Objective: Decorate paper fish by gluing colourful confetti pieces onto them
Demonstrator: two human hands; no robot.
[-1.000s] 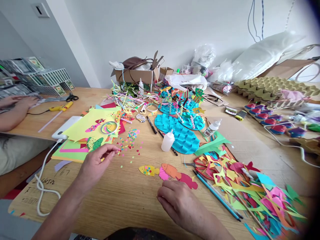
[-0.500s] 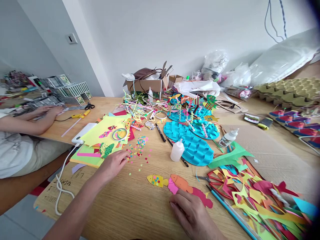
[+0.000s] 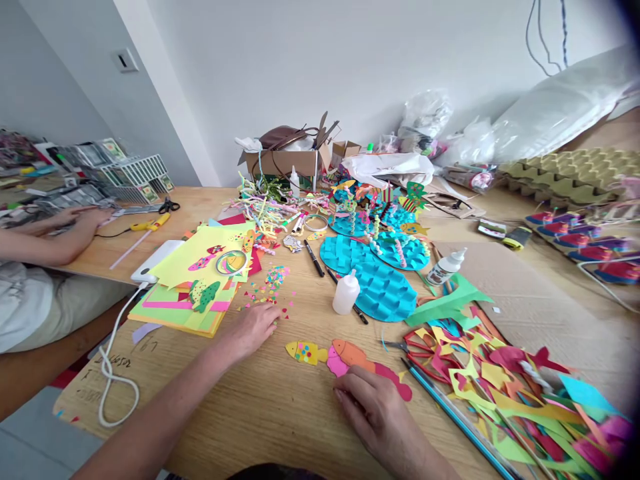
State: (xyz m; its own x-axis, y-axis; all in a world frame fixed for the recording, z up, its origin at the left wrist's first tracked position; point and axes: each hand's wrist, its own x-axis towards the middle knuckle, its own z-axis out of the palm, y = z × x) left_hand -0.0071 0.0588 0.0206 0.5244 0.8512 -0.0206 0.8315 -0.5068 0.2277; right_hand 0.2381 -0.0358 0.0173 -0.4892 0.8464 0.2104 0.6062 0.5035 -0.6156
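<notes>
Confetti (image 3: 277, 276) beyond the yellow paper fish (image 3: 304, 353)
We should pinch pieces singly; our left hand (image 3: 255, 328) and right hand (image 3: 373, 405) are curled, contents indiscernible.

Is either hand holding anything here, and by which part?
Cannot be told: nothing shows in the left hand, near the paper dots, or the curled right hand, but small pieces could be hidden.
</notes>
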